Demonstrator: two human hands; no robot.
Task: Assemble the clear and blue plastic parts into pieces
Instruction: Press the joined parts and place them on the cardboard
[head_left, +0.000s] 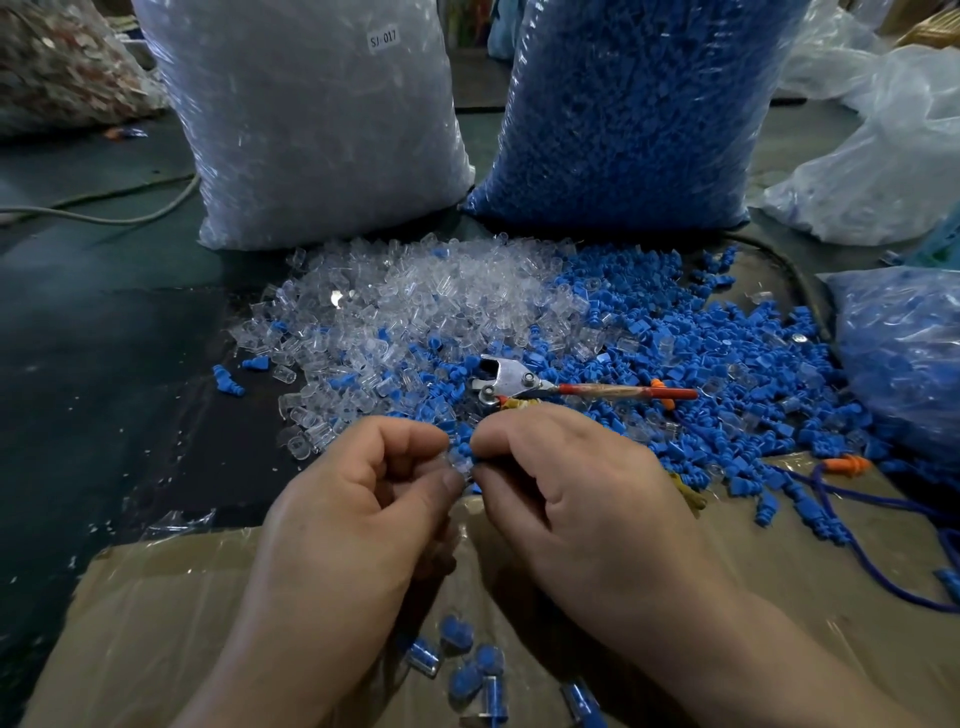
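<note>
A small blue and clear piece (461, 457) is pinched between the curled fingertips of the left hand (358, 499) and the right hand (576, 483), which meet in front of the person. Just beyond the hands, metal pliers (511, 382) with a red handle lie on the table (104, 364), with a heap of clear parts (405, 301) ahead of the left hand and blue parts (727, 364) ahead of the right. Below the wrists, finished pieces (467, 660) lie on cardboard (779, 545); far beyond stand a clear bag (311, 119) and a blue bag (634, 114).

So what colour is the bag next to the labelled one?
The bag is full of blue; head view.
</note>
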